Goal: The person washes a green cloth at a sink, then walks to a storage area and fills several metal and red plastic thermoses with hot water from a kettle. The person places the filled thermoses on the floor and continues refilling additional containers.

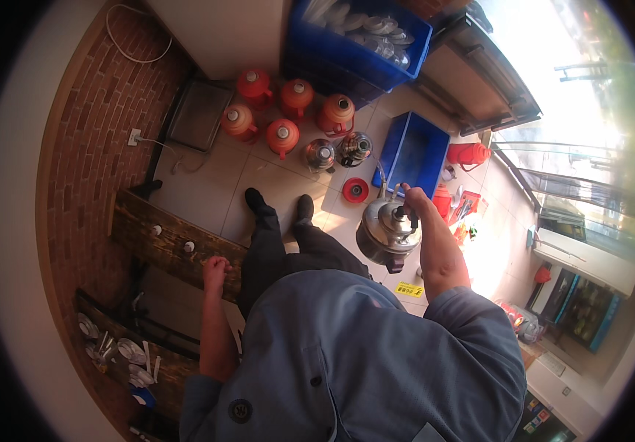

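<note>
My right hand (418, 203) grips the handle of a stainless steel kettle (379, 232), which is tilted over the floor. From its spout a thin stream of water runs to the mouth of an uncapped steel thermos flask (355, 150). Beside that flask stands a stoppered steel flask (319, 154). My left hand (217, 272) hangs over a dark wooden bench (171, 238), fingers curled, with nothing visible in it. Two pale stoppers, one nearer the wall (156, 230) and one nearer my hand (189, 247), sit on the bench. A red round lid (355, 190) lies on the tiles.
Several red thermos flasks (282, 138) stand ahead; one red flask (337, 113) has an uncovered mouth. Blue crates, one low (386, 149) and one holding dishes (345, 58), stand beyond. A metal tray (198, 113) and power cord (165, 145) lie left. More red flasks (468, 154) are right.
</note>
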Motion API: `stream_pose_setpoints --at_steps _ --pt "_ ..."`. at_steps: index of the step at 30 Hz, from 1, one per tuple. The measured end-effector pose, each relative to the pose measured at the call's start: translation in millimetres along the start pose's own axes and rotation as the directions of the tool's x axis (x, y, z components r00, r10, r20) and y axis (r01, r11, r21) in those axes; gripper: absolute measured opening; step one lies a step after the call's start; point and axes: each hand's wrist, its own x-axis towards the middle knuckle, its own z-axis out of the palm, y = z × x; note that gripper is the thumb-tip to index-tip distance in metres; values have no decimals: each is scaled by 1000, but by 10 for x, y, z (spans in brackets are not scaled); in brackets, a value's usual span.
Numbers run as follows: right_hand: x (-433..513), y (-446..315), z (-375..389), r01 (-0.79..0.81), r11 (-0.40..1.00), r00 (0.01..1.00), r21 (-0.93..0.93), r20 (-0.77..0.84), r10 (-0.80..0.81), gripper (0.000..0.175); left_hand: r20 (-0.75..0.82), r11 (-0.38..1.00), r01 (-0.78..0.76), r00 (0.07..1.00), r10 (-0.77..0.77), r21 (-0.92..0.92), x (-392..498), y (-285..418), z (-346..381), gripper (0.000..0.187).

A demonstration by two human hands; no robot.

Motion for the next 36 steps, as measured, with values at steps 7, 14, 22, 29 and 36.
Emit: stream_pose_setpoints --at_steps 7,14,22,29,36 --pt "-35 -35 -46 11 999 1000 -39 -6 -12 70 5 999 -33 999 33 -39 16 -32 19 11" --pt "-59 -48 -70 7 995 1000 -96 -2 -8 70 2 997 -53 999 54 -64 50 -115 26 10" --pt "-94 -27 -86 -19 1000 1000 -8 12 19 69 8 997 -57 998 57 -57 60 -109 41 10" --pt "-122 -33 -109 -29 999 999 -24 23 29 69 25 994 -53 998 55 -91 55 -52 65 11" --pt "-99 -12 -121 -5 1000 999 -23 32 6 71 21 997 -42 999 43 -69 89 -34 60 11"
